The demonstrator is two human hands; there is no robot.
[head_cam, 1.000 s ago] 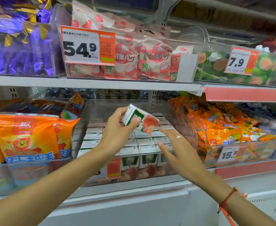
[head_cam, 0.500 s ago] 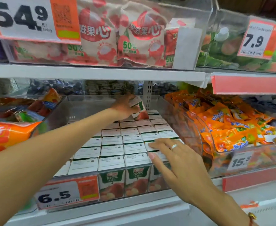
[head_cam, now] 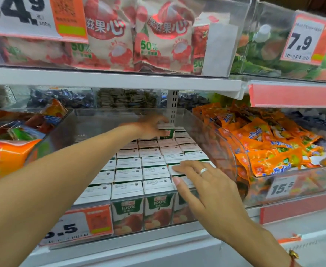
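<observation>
A clear plastic bin [head_cam: 221, 143] on the middle shelf holds several rows of small white-and-green juice cartons [head_cam: 128, 175]. My left hand [head_cam: 150, 128] reaches to the back of the bin and grips one juice carton [head_cam: 168, 132], which stands upright at the rear row. My right hand [head_cam: 206, 187] lies flat with straight fingers on the tops of the front-right cartons and wears a ring.
Orange snack bags [head_cam: 264, 147] fill the bin to the right, and orange packs [head_cam: 6, 157] fill the one to the left. The shelf above [head_cam: 110, 79] carries lychee candy bags [head_cam: 164, 35]. Price tags [head_cam: 75, 226] hang on the bin fronts.
My left hand has carried the carton from mid-air above the bin to the back row, turning it upright. My right hand has lowered onto the front cartons. The camera has moved closer.
</observation>
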